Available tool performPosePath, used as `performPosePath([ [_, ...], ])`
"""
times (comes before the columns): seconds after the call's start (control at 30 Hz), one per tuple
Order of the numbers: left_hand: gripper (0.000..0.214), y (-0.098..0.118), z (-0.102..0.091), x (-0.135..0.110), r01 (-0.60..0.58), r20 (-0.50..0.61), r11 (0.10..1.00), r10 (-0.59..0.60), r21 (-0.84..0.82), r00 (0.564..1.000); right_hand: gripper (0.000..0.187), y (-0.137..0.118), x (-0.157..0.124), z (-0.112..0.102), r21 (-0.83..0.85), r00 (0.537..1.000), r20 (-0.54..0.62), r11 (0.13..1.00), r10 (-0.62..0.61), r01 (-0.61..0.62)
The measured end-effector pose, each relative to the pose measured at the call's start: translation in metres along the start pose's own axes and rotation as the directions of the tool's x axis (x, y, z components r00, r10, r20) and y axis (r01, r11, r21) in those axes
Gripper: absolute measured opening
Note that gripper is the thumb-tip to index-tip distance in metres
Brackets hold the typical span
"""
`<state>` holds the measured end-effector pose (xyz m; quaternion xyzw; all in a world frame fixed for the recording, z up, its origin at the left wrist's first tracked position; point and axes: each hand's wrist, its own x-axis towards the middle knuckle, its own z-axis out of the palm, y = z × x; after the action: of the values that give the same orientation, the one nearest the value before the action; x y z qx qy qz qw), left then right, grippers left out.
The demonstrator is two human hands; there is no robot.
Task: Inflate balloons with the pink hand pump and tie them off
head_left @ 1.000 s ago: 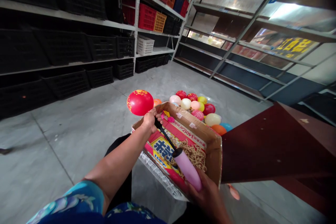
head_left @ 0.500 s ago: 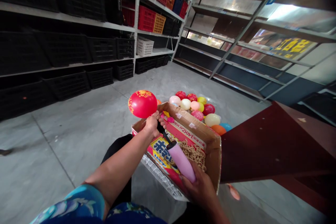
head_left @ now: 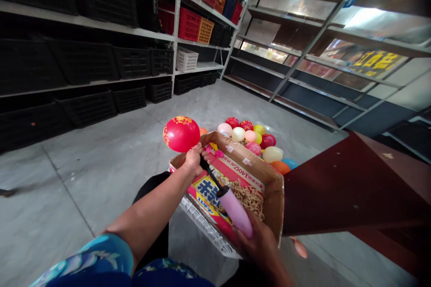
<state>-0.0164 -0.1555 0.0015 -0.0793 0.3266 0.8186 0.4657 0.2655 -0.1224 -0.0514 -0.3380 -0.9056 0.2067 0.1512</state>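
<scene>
A red balloon [head_left: 182, 133] with yellow print sits inflated on the nozzle end of a hand pump. My left hand [head_left: 195, 159] is closed around that black end, close against the balloon's neck. The pump's pink barrel [head_left: 235, 210] slants down toward me, and my right hand [head_left: 259, 237] grips its lower end. A stretch of black rod shows between the two hands. Beneath them is an open cardboard box [head_left: 274, 197] with a printed red and yellow packet, a heap of tan rubber-band-like loops [head_left: 251, 199] and a few small pink and yellow uninflated balloons [head_left: 215, 150].
Several inflated balloons [head_left: 253, 136] lie on the floor beyond the box. A dark red panel [head_left: 336, 188] stands at the right, with a flat orange piece [head_left: 299, 247] on the floor below it. Shelves with black crates [head_left: 131, 63] line the left; a rack [head_left: 313, 49] spans the back.
The pink barrel has slid slightly toward me with my right hand, baring more of the black rod. My left hand and the balloon have barely shifted.
</scene>
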Motion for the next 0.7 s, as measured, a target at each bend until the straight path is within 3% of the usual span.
performPosePath([
  [0.17, 0.035, -0.022, 0.002, -0.008, 0.066, 0.001, 0.998, -0.066, 0.015, 0.998, 0.051, -0.026, 0.018, 0.001, 0.006, 0.998, 0.06, 1.0, 0.008, -0.008],
  [0.3, 0.035, -0.024, 0.002, -0.009, 0.094, -0.004, 0.995, -0.094, 0.019, 0.996, 0.054, -0.03, 0.021, -0.003, 0.052, 0.996, 0.083, 0.999, -0.018, 0.014],
  [0.53, 0.031, 0.014, 0.001, 0.003, -0.001, 0.051, 1.0, 0.003, -0.03, 0.999, 0.05, 0.01, 0.0, -0.012, 0.094, 1.0, 0.031, 0.996, -0.006, 0.003],
  [0.7, 0.031, 0.024, -0.004, 0.009, -0.025, 0.027, 0.998, 0.027, -0.057, 0.999, 0.047, 0.035, -0.007, -0.022, 0.037, 0.99, 0.117, 0.996, -0.08, 0.076],
])
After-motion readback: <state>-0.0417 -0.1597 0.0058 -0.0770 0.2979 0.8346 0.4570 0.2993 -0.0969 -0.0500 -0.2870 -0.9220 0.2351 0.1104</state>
